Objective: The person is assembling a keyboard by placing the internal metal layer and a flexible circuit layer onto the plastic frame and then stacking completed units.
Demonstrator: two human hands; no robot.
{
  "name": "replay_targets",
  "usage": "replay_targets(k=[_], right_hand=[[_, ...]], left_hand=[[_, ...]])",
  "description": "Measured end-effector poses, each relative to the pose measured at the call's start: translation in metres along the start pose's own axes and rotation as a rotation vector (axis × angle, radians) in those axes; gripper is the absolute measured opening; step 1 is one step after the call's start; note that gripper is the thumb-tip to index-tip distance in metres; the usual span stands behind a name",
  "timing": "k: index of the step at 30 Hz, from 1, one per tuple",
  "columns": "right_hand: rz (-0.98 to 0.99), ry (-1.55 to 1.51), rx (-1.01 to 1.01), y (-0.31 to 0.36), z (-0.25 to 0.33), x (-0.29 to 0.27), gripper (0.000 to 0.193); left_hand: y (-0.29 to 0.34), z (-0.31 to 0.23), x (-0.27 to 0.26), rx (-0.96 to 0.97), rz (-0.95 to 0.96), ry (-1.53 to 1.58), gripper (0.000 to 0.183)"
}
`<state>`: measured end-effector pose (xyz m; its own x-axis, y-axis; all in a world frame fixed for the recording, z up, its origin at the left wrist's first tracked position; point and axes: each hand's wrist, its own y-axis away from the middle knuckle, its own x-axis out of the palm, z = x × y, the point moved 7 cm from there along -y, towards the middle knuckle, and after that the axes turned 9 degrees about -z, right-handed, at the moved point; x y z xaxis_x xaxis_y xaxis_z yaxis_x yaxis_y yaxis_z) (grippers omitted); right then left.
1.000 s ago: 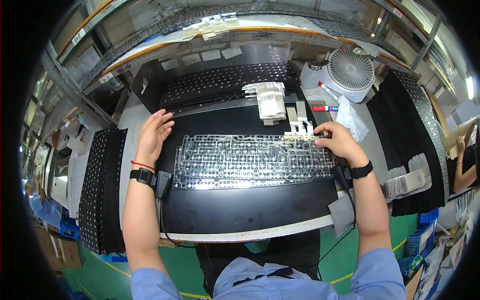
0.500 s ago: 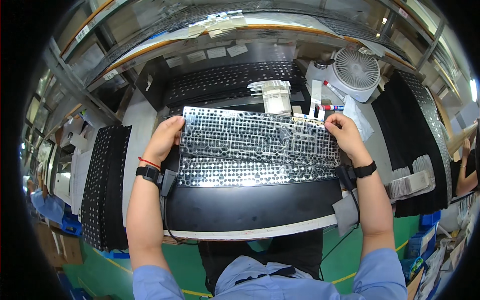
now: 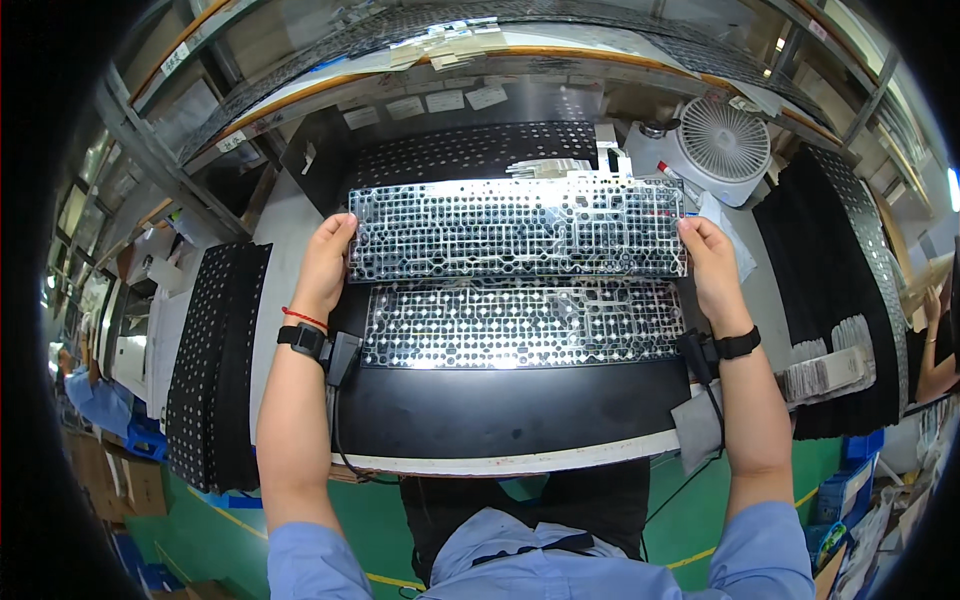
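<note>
Between my hands a see-through keyboard membrane sheet (image 3: 515, 235), covered in circuit traces and dots, is held up by its two short ends. My left hand (image 3: 326, 262) pinches the left end, thumb in front. At the right end my right hand (image 3: 708, 262) grips it the same way. A pale connector tail (image 3: 607, 152) stands up from its far edge, right of the middle. Nearer to me, a second membrane sheet (image 3: 520, 338) lies on a black board (image 3: 520, 410); a narrow gap shows between the two sheets.
Perforated black sheets lie behind the membrane, with stacks at the left (image 3: 205, 360) and right (image 3: 820, 290). A white fan (image 3: 725, 140) stands back right. Small pale parts (image 3: 830, 370) lie on the right stack. Black cables hang near both wrists. A shelf (image 3: 600, 55) spans the back.
The held membrane has moved away from me and levelled out, uncovering more of the lower sheet. My right hand has shifted from its far edge to its right end.
</note>
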<state>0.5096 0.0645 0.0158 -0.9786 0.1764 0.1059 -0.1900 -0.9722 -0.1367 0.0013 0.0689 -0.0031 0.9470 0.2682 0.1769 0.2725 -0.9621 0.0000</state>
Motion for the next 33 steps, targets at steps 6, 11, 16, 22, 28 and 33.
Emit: replay_targets(k=[6,11,16,22,28,33], right_hand=[[-0.006,-0.001,-0.031,-0.001,0.001,-0.003,0.016],[-0.047,0.015,-0.055,0.005,0.013,-0.004,0.019],[-0.101,-0.049,-0.060,0.008,0.021,-0.006,0.021],[-0.062,-0.083,-0.141,-0.001,0.013,-0.013,0.018],[-0.054,0.034,-0.194,0.007,0.025,-0.004,0.045],[-0.049,0.053,-0.199,0.009,0.026,-0.002,0.045]], left_hand=[[-0.002,0.000,-0.006,0.011,-0.027,-0.064,0.015],[-0.002,-0.007,-0.010,0.090,-0.068,-0.084,0.016],[0.001,-0.017,-0.010,0.119,-0.040,0.071,0.020],[0.009,-0.018,0.006,0.056,-0.040,-0.016,0.023],[0.005,-0.007,0.001,-0.025,0.033,-0.251,0.021],[-0.004,0.000,-0.005,0.019,0.041,-0.099,0.013]])
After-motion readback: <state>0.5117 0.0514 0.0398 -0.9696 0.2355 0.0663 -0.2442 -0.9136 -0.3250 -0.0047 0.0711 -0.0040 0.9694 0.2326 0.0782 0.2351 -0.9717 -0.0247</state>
